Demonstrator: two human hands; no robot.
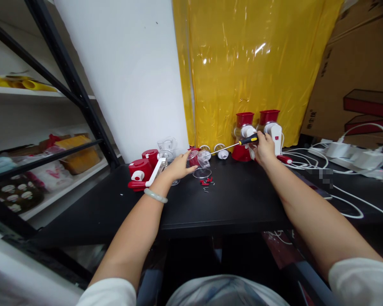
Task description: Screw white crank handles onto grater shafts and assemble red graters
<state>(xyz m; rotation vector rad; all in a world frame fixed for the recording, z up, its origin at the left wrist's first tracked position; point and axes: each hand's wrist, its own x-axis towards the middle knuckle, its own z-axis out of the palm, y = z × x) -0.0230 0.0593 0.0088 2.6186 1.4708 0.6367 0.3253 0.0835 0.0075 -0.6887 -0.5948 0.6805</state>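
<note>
My right hand (265,148) is closed round the black and yellow handle of a screwdriver (249,139). The long shaft points left, and its tip reaches a clear plastic body (203,160) with a red part beside it. My left hand (179,167) holds that clear body, fingers curved against its left side; their exact grip is partly hidden. Below it on the table lie small red pieces and screws (206,182). Left of my left hand stand red rotary grater parts (141,166) with a white crank (156,171) and red handle. A white-and-clear round part (221,151) lies behind the shaft.
Two red and white rotary graters (244,119) stand at the back right. White cables (306,159), plugs and a power strip (338,148) spread over the black table (210,212)'s right side. A metal-framed shelf (79,102) borders the left; a yellow plastic sheet (242,63) hangs behind.
</note>
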